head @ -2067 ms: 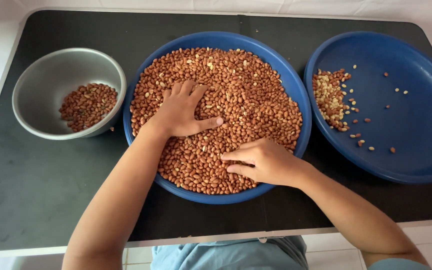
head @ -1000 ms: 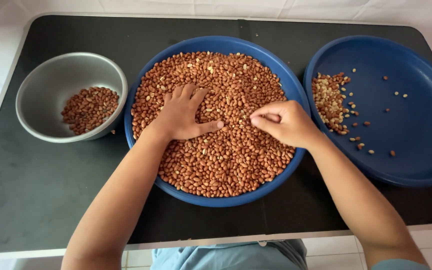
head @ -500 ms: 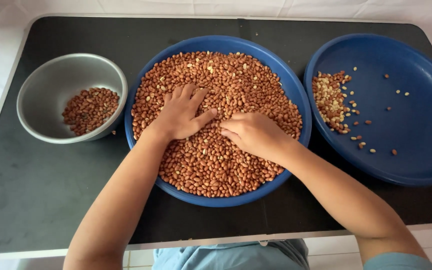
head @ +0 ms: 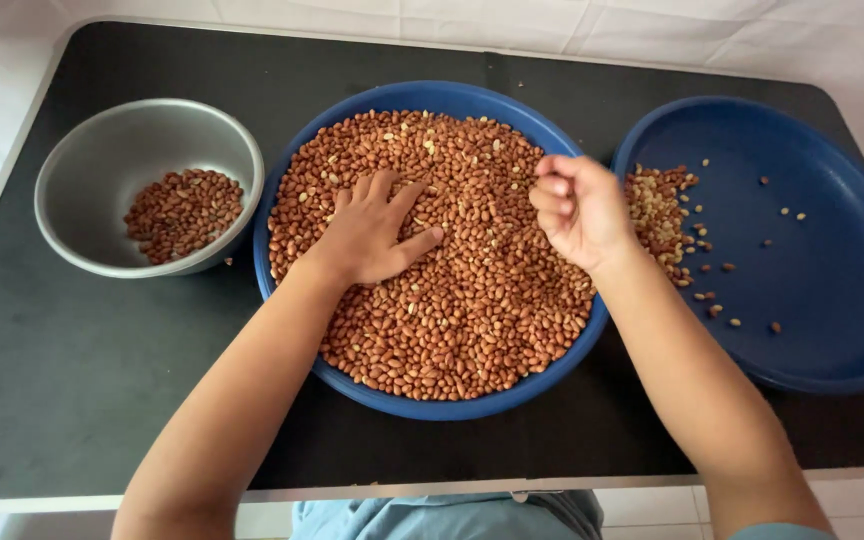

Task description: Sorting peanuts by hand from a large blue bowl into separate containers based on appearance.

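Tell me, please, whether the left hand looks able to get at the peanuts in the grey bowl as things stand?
Probably yes. The left hand lies flat on the peanuts in the middle blue dish, and the grey bowl stands open just to its left. Nothing lies between them on the black table.

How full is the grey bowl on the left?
Mostly empty: the grey bowl holds only a small heap of peanuts on its bottom, with bare metal showing around it.
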